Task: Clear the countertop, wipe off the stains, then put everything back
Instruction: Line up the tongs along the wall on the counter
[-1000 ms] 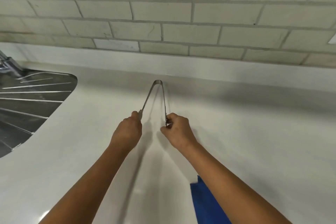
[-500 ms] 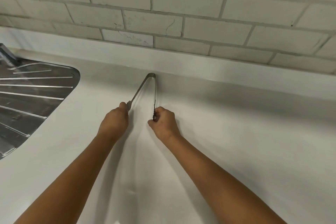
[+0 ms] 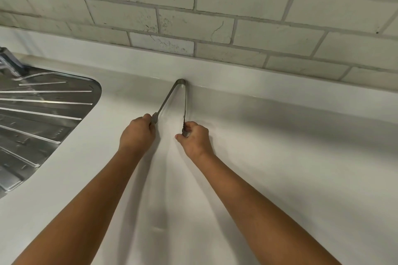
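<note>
Tongs [image 3: 182, 92] pushed to backsplash; hands grip tips.

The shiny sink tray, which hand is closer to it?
Left. The left hand grips one leg of the metal tongs just right of the sink tray; the right hand grips the other leg, farther right.

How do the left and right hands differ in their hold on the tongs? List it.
The left hand grips the slanted arm of the tongs, while the right hand grips the arm running nearly straight back. The left hand sits nearer the draining board; the right sits farther away. Both curl round an arm's tip.
</note>
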